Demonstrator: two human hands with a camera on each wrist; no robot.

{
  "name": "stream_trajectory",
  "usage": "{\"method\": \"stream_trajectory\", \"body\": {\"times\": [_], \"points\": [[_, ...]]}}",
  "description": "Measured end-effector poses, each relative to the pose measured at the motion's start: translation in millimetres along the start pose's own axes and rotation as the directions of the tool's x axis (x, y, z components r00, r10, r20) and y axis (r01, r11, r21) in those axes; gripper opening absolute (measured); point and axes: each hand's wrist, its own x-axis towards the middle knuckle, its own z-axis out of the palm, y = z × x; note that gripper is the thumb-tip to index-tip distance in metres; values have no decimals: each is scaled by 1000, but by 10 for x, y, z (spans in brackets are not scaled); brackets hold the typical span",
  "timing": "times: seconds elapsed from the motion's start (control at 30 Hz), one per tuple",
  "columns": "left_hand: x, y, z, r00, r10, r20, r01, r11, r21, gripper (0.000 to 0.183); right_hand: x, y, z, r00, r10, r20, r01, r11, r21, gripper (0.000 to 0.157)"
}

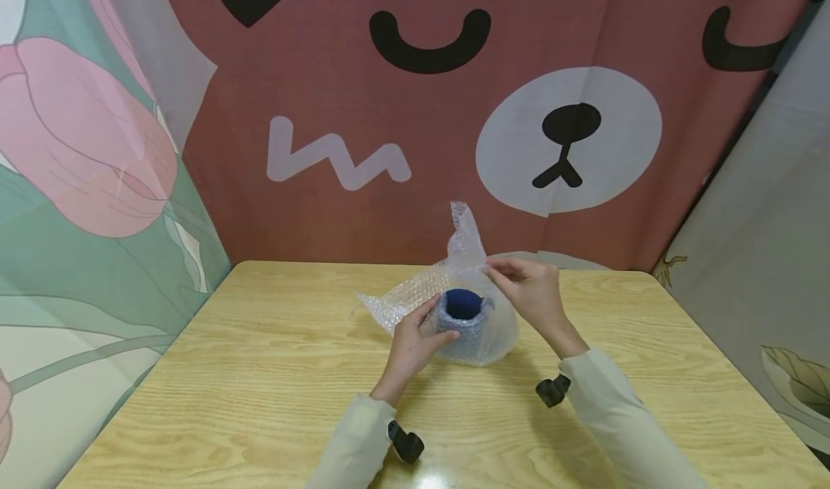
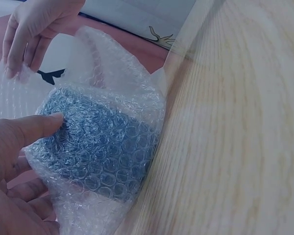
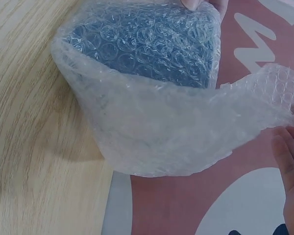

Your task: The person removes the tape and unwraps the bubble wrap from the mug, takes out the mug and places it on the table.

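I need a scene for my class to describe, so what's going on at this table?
A person's left hand holds a blue hollow object through the bubble wrap around it, above or on the wooden table. The right hand pinches a loose part of the wrap. The sides are covered, while the object's opening shows uncovered. Whether it's being wrapped or unwrapped, I can't tell.

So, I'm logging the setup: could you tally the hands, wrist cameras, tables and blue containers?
Hands: 2 (left hand, right hand)
Wrist cameras: 2 (left camera, right camera)
Table: 1
Blue container, in bubble wrap: 1
Total: 6
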Motion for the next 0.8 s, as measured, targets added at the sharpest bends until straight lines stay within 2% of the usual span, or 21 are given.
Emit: {"method": "stream_trajectory", "body": {"times": [0.3, 0.47, 0.7, 0.8], "points": [[6, 1, 2, 1000, -13, 3, 13, 1000, 2, 70, -44, 11, -64, 993, 97, -71, -97, 995, 7, 12], [10, 3, 4, 999, -30, 13, 30, 1000, -8, 71, -53, 12, -114, 980, 154, -124, -152, 988, 27, 20], [7, 8, 0, 1000, -21, 11, 21, 1000, 3, 71, 19, -263, -259, 969, 186, -165, -185, 982, 24, 14], [7, 6, 3, 1000, -11, 6, 11, 1000, 3, 70, 24, -289, -296, 959, 220, -177, -217, 975, 41, 12]]}}
